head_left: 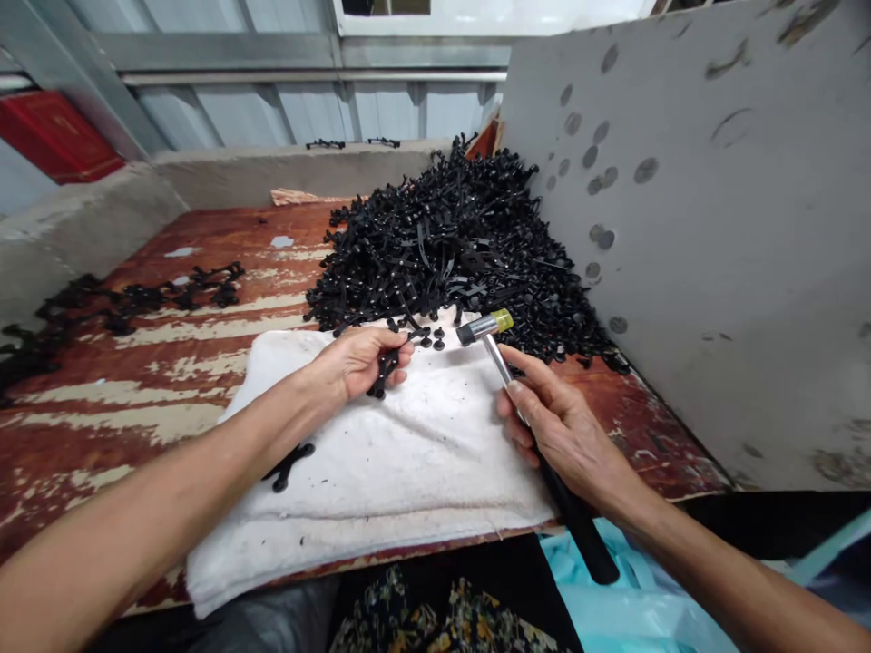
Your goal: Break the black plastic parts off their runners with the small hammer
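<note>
In my left hand (364, 363) is a small black part with round ends (384, 372), pinched between thumb and fingers above a folded white cloth (435, 453). My right hand (554, 417) grips a mallet (500, 358) by its metal shaft, the black handle running down past the wrist. Its head has one dark end and one yellow end, and hangs over the cloth's far edge. Several small black round pieces (439, 338) lie on the cloth between the hands. Another black part (289, 467) rests near the cloth's left side, beneath my left forearm.
A large heap of black parts (442, 236) rises behind the cloth, against a grey upright board (708, 254) on the right. More black parts (142, 295) are strewn at the left of the worn red-brown table (163, 390). A concrete ledge (286, 172) borders the back.
</note>
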Demonstrator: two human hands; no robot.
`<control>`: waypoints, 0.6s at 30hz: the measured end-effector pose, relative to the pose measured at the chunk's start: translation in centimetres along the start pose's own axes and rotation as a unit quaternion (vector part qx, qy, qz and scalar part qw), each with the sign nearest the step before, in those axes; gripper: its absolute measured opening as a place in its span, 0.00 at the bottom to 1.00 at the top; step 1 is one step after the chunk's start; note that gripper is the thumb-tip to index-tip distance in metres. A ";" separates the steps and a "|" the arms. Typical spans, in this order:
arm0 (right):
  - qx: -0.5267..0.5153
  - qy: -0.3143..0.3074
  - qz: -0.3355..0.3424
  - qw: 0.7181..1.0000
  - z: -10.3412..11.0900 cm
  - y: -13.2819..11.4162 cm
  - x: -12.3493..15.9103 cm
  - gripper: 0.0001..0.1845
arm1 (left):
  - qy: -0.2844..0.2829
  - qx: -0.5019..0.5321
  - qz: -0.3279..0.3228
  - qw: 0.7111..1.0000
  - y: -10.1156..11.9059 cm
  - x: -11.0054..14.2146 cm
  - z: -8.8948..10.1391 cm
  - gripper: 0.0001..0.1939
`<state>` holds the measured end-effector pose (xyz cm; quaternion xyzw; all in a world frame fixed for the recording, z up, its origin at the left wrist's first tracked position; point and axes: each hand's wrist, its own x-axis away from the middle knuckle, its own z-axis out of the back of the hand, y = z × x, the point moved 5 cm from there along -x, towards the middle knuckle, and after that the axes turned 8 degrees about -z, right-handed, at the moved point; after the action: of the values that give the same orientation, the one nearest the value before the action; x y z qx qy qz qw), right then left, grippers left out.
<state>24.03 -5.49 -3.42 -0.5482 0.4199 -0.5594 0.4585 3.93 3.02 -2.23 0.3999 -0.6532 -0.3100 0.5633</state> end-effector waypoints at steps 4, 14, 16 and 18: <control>0.006 -0.002 0.003 1.000 0.1 -0.1 -0.1 0.28 | 0.003 0.021 0.000 1.000 -0.1 -0.1 0.0 0.10; 0.027 -0.009 0.009 1.000 0.1 0.2 -0.2 0.26 | -0.009 -0.006 -0.011 1.000 -0.2 -0.2 0.1 0.11; 0.029 -0.011 0.012 0.999 0.2 0.3 -0.2 0.26 | -0.007 -0.015 -0.014 1.000 -0.2 -0.2 0.1 0.12; 0.031 -0.013 0.013 0.999 0.2 0.2 -0.2 0.26 | -0.006 -0.022 -0.015 1.000 -0.1 -0.1 0.1 0.12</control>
<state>24.23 -5.33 -3.70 -0.5354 0.4037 -0.5592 0.4876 3.87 3.07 -2.44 0.3952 -0.6433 -0.3352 0.5636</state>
